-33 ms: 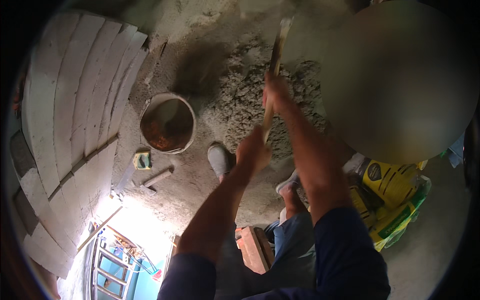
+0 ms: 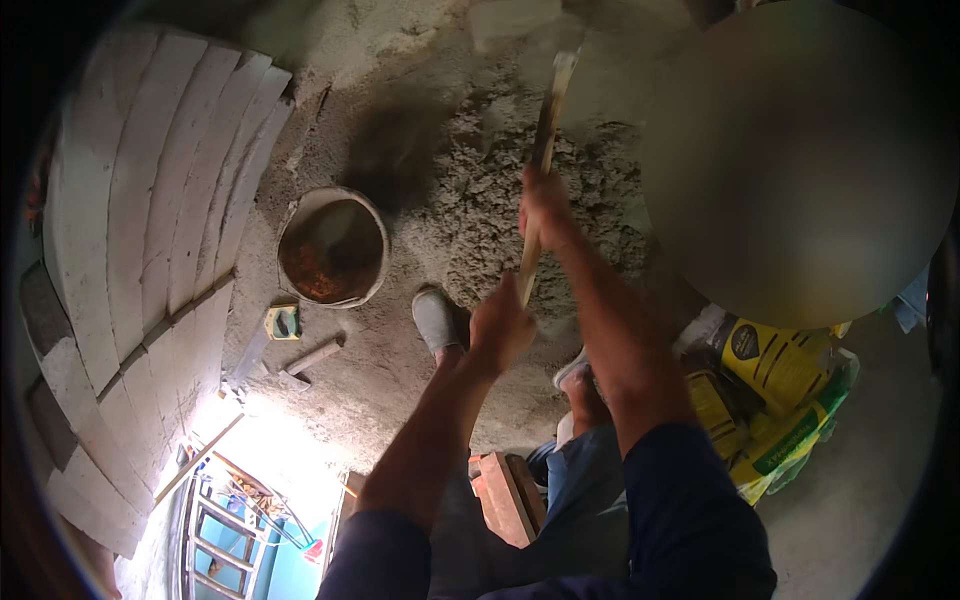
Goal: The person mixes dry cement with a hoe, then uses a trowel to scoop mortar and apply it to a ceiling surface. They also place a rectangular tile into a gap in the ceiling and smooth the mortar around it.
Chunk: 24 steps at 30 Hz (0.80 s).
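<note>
Both my hands are wrapped round a long wooden handle (image 2: 546,125) that slants away from me over a heap of wet, lumpy mortar (image 2: 480,215). My right hand (image 2: 547,208) grips it farther up, above the heap. Closer to my body, my left hand (image 2: 502,325) holds the lower end, beside the heap's near edge. The handle's far end is pale and worn. Whatever tool head it carries is too dim and blurred to make out.
A bucket (image 2: 334,290) with murky brownish contents stands left of the heap. Near it lie a handsaw (image 2: 283,322) and a hammer (image 2: 312,362). Pale blocks (image 2: 135,190) are stacked at left. Yellow bags (image 2: 770,365) lie at right; a ladder (image 2: 220,545) shows lower left.
Both hands and the wooden handle have shifted slightly toward me, with the right hand a little lower in the picture. My grip stays the same.
</note>
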{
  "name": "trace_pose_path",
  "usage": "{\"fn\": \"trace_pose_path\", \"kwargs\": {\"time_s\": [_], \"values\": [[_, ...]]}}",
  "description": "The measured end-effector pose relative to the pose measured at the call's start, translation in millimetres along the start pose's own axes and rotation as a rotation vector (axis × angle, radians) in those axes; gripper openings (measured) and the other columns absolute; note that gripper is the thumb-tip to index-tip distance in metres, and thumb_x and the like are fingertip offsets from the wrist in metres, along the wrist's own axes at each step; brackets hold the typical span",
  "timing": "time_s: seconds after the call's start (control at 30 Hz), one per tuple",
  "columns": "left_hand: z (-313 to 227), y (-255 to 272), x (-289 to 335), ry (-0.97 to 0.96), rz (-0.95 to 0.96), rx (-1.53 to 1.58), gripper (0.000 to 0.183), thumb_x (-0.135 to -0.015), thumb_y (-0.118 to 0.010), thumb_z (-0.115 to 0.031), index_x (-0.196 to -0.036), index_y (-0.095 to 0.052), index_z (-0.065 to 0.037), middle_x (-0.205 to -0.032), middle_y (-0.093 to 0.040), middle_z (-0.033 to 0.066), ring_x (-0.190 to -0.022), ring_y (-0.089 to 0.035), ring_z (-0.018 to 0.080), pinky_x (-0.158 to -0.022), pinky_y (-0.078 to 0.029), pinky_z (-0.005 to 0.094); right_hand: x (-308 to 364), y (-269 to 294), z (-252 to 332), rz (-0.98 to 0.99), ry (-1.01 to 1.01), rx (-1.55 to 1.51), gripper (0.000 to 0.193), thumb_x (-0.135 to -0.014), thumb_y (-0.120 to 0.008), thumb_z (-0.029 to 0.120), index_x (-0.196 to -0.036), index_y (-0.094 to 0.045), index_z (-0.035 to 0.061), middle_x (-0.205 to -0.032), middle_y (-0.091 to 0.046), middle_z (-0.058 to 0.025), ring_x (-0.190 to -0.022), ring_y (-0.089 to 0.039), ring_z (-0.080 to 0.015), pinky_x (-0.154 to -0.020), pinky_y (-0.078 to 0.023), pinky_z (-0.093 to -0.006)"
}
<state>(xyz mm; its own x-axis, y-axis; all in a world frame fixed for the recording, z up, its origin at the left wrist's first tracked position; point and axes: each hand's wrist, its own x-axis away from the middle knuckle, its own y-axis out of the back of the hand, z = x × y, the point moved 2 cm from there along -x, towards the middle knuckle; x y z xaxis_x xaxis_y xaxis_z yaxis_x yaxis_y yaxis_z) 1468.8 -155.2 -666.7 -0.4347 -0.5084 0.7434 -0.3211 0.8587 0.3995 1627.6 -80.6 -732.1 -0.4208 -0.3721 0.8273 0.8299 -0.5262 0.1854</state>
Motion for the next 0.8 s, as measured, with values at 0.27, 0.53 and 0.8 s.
{"fn": "trace_pose_path", "kwargs": {"time_s": [0.27, 0.53, 0.8], "values": [[14, -145, 225, 0.372, 0.269, 0.062, 0.04, -0.085, -0.062, -0.019, -0.12, -0.047, -0.006, -0.091, -0.066, 0.0268, -0.088, -0.067, 0.0469, -0.074, -0.052, 0.0567, 185, 86, -185, 0.17, -0.14, -0.145, 0.044, -0.099, -0.053, 0.041, -0.068, -0.045, 0.0118, -0.045, -0.046, -0.003, -0.033, -0.046, -0.017, -0.035, -0.037, -0.035], [-21, -209, 181, 0.167, 0.267, -0.047, 0.04, -0.089, -0.063, -0.022, -0.122, -0.049, -0.005, -0.089, -0.066, 0.024, -0.083, -0.067, 0.0433, -0.071, -0.052, 0.0543, 151, 189, -179, 0.115, -0.239, -0.244, 0.031, -0.1, -0.057, 0.036, -0.087, -0.049, 0.0093, -0.051, -0.047, -0.0022, -0.035, -0.046, -0.0153, -0.033, -0.038, -0.0338], [-244, -140, -173, -0.185, 0.014, -0.445, 0.03, -0.091, -0.06, -0.011, -0.117, -0.044, -0.005, -0.095, -0.071, 0.0184, -0.09, -0.072, 0.0361, -0.076, -0.057, 0.0488, -152, 317, 44, -0.127, 0.087, -0.294, 0.047, -0.1, -0.05, 0.05, -0.085, -0.053, 0.0055, -0.063, -0.052, -0.0076, -0.051, -0.053, -0.0208, -0.051, -0.05, -0.0409]]}}
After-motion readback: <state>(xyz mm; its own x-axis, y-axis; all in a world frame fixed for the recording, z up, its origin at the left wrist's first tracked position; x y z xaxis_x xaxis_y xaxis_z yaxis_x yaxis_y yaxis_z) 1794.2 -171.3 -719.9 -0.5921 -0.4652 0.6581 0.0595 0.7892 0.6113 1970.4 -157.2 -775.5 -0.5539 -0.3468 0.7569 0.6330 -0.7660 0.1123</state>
